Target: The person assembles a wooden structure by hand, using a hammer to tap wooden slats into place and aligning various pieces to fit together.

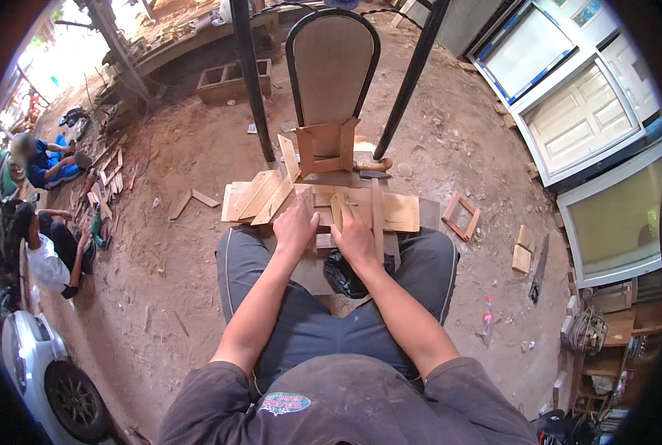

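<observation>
Both hands are over a low work surface between my knees, spread with light and reddish wood pieces. My left hand (295,226) is closed around the near end of a reddish wooden piece (305,196), its fingertips partly hidden. Beside it, my right hand (355,236) pinches a short, narrow wooden strip (337,206) that points away from me. Several pale, angled-end slats (260,194) are stacked left of my hands. A flat pale board (401,213) and a long upright strip (377,211) lie on the right. Just beyond stands a reddish wooden frame (323,148).
A hammer (375,167) lies at the surface's far edge, before a padded chair back (334,70) between black posts. A black plastic bag (342,276) sits between my legs. Right are a small wooden frame (461,216), saw (540,268) and bottle (487,315). Two people sit far left.
</observation>
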Available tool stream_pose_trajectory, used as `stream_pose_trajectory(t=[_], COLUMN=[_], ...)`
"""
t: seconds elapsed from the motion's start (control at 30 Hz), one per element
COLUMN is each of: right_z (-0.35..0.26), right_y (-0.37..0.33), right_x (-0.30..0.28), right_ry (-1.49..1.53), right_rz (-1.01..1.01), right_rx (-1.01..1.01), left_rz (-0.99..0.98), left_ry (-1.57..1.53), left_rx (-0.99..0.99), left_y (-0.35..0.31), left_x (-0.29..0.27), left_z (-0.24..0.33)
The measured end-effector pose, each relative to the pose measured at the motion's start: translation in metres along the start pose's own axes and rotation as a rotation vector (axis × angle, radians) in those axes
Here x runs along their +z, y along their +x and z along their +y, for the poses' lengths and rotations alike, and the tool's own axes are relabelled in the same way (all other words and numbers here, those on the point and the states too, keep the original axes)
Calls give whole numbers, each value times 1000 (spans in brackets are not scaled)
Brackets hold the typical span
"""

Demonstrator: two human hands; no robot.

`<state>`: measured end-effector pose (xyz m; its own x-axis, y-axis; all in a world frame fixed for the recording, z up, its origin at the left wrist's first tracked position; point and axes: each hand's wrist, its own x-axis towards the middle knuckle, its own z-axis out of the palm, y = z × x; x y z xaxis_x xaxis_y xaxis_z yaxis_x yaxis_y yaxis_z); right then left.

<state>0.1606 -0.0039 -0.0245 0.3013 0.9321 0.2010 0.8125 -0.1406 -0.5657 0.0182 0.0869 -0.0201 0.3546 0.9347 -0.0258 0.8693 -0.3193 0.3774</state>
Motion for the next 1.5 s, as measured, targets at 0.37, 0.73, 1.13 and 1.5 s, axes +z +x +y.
stream_pose_trajectory(t=[0.37, 0.73, 1.13, 1.5], right_z=[15, 8, 12, 12], right_y=[-2, -2, -1, -1], right_x=[9, 3, 7, 9], right_ry=[5, 45, 8, -12], right_rz=[27, 51, 102, 70], right_rx=[-1, -1, -44, -27], left_rz=[8, 54, 81, 102], left_ry=[-60, -56, -4, -56], left_rx=[11, 58, 79, 85], left_y=[-4, -6, -5, -5], left_x=[5, 7, 9, 9], left_z=[-4, -10, -14, -18])
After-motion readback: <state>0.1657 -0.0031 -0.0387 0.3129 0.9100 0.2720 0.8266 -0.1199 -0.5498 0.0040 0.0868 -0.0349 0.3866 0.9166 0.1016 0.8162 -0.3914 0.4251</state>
